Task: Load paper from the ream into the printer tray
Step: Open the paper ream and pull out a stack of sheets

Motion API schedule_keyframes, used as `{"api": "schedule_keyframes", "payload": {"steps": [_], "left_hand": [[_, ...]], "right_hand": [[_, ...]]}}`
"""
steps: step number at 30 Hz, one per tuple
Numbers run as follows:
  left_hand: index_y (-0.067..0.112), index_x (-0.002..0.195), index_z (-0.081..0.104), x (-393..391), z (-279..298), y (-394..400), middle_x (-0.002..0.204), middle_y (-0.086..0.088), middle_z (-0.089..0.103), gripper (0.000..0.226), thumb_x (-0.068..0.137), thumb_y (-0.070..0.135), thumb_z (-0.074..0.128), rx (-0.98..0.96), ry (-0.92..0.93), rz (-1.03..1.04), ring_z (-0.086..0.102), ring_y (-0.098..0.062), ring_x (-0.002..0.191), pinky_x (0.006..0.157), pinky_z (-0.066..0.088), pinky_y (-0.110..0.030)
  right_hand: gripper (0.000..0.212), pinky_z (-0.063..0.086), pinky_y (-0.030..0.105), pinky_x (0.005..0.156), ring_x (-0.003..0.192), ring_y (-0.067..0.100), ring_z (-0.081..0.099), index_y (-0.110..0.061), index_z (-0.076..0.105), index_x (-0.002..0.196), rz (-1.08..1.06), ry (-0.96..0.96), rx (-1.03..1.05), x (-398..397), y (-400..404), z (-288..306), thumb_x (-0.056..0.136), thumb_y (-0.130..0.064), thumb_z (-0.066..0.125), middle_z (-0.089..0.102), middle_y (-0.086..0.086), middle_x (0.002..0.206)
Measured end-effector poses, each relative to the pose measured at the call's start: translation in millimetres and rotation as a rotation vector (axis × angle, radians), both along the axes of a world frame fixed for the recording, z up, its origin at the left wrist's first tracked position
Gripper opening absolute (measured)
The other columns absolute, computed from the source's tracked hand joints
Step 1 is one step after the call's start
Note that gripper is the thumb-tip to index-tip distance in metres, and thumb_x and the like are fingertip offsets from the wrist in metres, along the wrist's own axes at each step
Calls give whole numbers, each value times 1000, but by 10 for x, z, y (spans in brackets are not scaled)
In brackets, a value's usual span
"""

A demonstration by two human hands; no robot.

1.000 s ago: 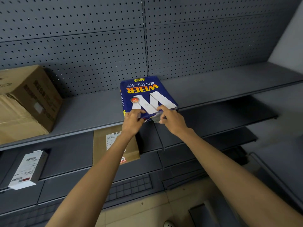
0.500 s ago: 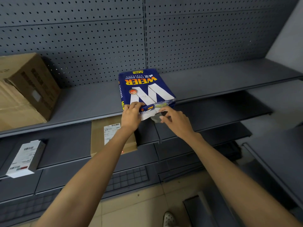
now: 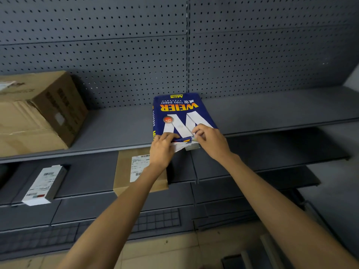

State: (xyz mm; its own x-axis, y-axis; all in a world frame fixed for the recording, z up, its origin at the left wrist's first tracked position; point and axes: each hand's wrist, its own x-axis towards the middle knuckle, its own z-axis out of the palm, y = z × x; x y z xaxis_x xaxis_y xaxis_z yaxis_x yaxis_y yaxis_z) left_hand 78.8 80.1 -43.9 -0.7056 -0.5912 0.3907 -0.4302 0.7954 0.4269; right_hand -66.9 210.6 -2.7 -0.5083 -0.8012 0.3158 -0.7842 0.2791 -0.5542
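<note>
A blue ream of copy paper (image 3: 180,113) with a big white W lies flat on the grey metal shelf (image 3: 120,129), its near end sticking out over the shelf edge. That near end of the wrapper is torn open, and white paper shows there. My left hand (image 3: 162,150) pinches the loose wrapper flap at the near left corner. On the near right corner, my right hand (image 3: 210,142) grips the wrapper with bent fingers. No printer tray is in view.
A large cardboard box (image 3: 37,113) stands at the left end of the same shelf. One shelf down lie a flat brown parcel (image 3: 134,171) and a small white box (image 3: 43,185). A perforated back panel (image 3: 136,55) closes the rear. Tiled floor lies below.
My right hand has come back up onto the ream's near right corner. The left hand kept its hold on the torn flap. The view has shifted slightly.
</note>
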Motion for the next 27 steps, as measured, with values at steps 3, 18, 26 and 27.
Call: {"api": "schedule_keyframes", "payload": {"steps": [3, 18, 26, 27], "left_hand": [[20, 115, 66, 0, 50, -25, 119, -1, 67, 31, 88, 6, 64, 100, 45, 17, 53, -27, 110, 89, 48, -40], [12, 99, 58, -192, 216, -100, 106, -2, 62, 24, 87, -8, 52, -74, 156, 32, 57, -27, 91, 70, 52, -43], [26, 123, 67, -151, 47, -128, 132, 3, 61, 29, 95, 28, 60, -237, -83, -59, 53, -24, 124, 96, 41, -39], [27, 125, 66, -153, 50, -135, 131, 3, 62, 30, 96, 33, 59, -218, -94, -64, 53, -23, 123, 96, 41, -39]], "right_hand": [[10, 59, 40, 73, 86, 13, 69, -19, 67, 103, 61, -8, 44, 2, -124, -45, 95, -16, 62, 75, -7, 94], [37, 41, 33, 93, 116, 21, 47, -30, 73, 119, 209, 362, 165, -262, -225, -97, 85, -14, 73, 50, -1, 124], [50, 28, 36, 109, 140, 19, 36, -38, 61, 134, 211, 404, 257, -438, -298, -139, 89, -18, 67, 43, -7, 153], [47, 29, 35, 107, 137, 18, 40, -38, 61, 134, 224, 390, 272, -463, -312, -121, 90, -22, 66, 49, -8, 149]]}}
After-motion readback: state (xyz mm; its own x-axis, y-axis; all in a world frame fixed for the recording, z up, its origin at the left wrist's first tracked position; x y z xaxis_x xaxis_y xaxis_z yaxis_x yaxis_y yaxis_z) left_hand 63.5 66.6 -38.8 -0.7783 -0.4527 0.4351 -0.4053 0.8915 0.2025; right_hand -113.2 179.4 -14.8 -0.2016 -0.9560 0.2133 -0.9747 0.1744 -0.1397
